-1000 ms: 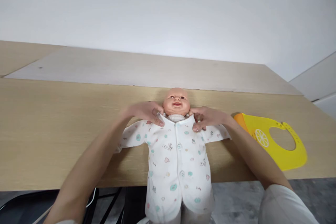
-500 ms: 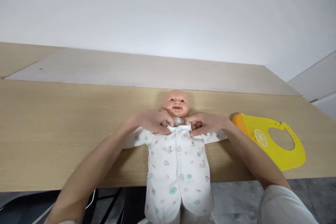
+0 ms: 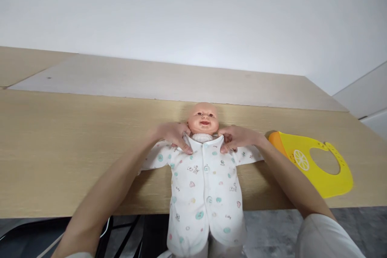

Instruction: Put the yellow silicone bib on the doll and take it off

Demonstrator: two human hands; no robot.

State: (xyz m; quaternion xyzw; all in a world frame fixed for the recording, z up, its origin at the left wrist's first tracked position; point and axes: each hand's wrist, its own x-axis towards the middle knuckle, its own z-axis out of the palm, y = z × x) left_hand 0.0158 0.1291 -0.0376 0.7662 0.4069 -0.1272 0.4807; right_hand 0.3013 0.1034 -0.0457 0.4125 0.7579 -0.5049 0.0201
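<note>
Stretching legs (image 3: 214,250) past the front edge of the table (image 3: 75,181), had the doll (image 3: 203,123) lying face up, long axis running away from the camera, in a white printed top (image 3: 193,193). Had sleeves (image 3: 159,157) spread sideways across the wood. Saw a yellow bib (image 3: 331,183) at right, neck opening pointing right. Held the top's collar (image 3: 208,145) with left hand (image 3: 175,134) and right hand (image 3: 237,137), each pinched closed on cloth, fingers partly hidden. Pointed head (image 3: 202,109) toward the wall (image 3: 193,20).

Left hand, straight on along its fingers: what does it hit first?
Probably the pale cloth at the neck of the doll, just inside the white shirt that the left hand pinches. Depth is unclear in this single view; it might pass above.
</note>
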